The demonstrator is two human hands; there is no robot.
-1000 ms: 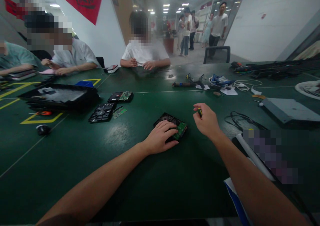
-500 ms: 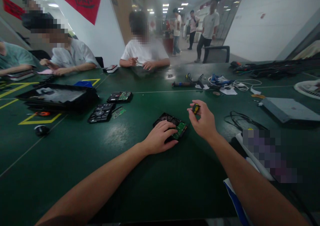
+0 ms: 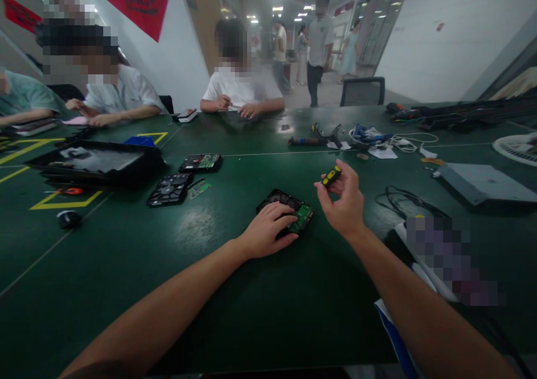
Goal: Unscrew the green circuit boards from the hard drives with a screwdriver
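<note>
My left hand point(image 3: 268, 231) lies over a hard drive point(image 3: 304, 214) on the green table, its fingers across the top and its thumb by the near edge. The drive's black casing and green circuit board show around the fingers. Raised to the right of the drive, my right hand point(image 3: 344, 200) pinches a black-and-yellow screwdriver point(image 3: 331, 176) between thumb and fingers. Its handle is tilted, and I cannot make out a shaft. The screwdriver is apart from the drive.
Two more hard drives point(image 3: 170, 189) point(image 3: 200, 162) and a loose circuit board point(image 3: 198, 188) lie to the left, near a black tray point(image 3: 113, 172). A grey metal box point(image 3: 482, 183), cables point(image 3: 413, 200) and a white fan-like grille point(image 3: 518, 147) are on the right. A person point(image 3: 243, 91) sits opposite.
The screwdriver has turned in my right hand, so more of its handle shows, and the fingers have risen slightly. My left hand and the hard drive stay put. People in the background have moved.
</note>
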